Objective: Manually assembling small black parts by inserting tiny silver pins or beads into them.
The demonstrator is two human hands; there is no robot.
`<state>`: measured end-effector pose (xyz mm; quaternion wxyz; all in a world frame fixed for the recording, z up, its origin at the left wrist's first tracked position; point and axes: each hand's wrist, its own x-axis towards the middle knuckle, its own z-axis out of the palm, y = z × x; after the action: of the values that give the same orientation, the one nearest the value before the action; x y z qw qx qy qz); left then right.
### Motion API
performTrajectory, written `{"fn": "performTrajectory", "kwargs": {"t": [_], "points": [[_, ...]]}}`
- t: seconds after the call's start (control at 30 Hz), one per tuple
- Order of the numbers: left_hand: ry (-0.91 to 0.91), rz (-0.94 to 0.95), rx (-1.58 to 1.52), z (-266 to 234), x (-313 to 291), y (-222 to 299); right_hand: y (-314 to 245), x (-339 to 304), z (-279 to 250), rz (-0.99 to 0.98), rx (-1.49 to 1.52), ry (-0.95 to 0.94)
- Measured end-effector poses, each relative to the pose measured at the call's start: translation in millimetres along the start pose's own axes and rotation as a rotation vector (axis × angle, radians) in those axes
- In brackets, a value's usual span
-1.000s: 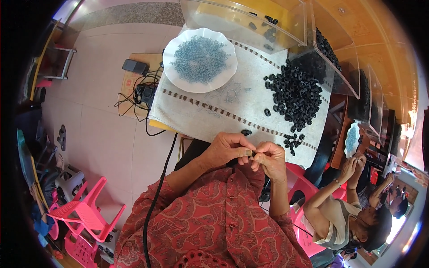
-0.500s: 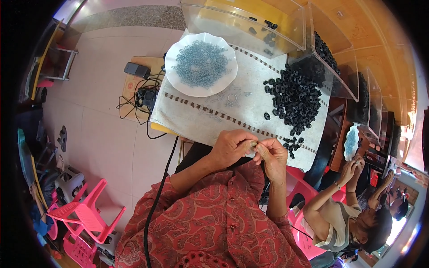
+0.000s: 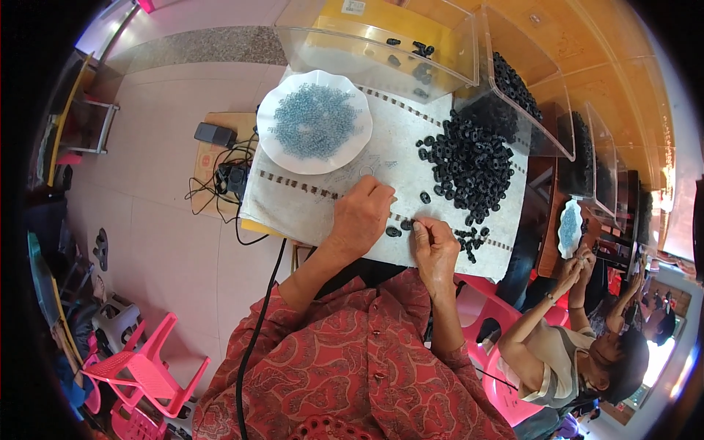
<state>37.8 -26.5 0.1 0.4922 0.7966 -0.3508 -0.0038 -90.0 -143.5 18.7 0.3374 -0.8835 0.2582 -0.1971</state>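
Observation:
My left hand [image 3: 361, 216] is over the white cloth with its fingers curled together, just in front of a small ring [image 3: 367, 171]. Whatever its fingertips may hold is too small to make out. To its right, my right hand [image 3: 437, 251] is closed in a pinch, with a small black plastic part [image 3: 408, 225] at its thumb tip. Another black part [image 3: 393, 232] lies on the cloth between the hands. A large pile of such black parts [image 3: 469, 165] is spread beyond my right hand. Tiny clear-blue pieces [image 3: 315, 121] fill a white scalloped plate [image 3: 268, 150] at the far left.
Clear plastic bins [image 3: 433, 77] stand along the far side, some holding black parts. A dark cable [image 3: 268, 308] runs past my left arm. Pink chairs [image 3: 150, 352] stand at lower left. At right, a person [image 3: 565, 352] works beside another plate [image 3: 570, 227].
My hands were together near my body. Now they are apart and farther forward: the left over the cloth near the ring, the right by two black parts. The view has shifted slightly.

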Motion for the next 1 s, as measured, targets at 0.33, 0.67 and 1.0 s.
{"fn": "performTrajectory", "kwargs": {"t": [0.33,0.67,1.0], "points": [[0.067,0.096,0.298,18.7,39.5,-11.0,-1.4,-3.9,-0.6,0.072,-0.015,-0.021],[0.028,0.119,0.374,29.1,46.2,-14.3,9.2,12.1,7.0,0.027,-0.137,0.115],[0.047,0.071,0.303,24.8,43.5,-15.5,12.2,16.4,16.5,0.05,-0.122,0.061]]}}
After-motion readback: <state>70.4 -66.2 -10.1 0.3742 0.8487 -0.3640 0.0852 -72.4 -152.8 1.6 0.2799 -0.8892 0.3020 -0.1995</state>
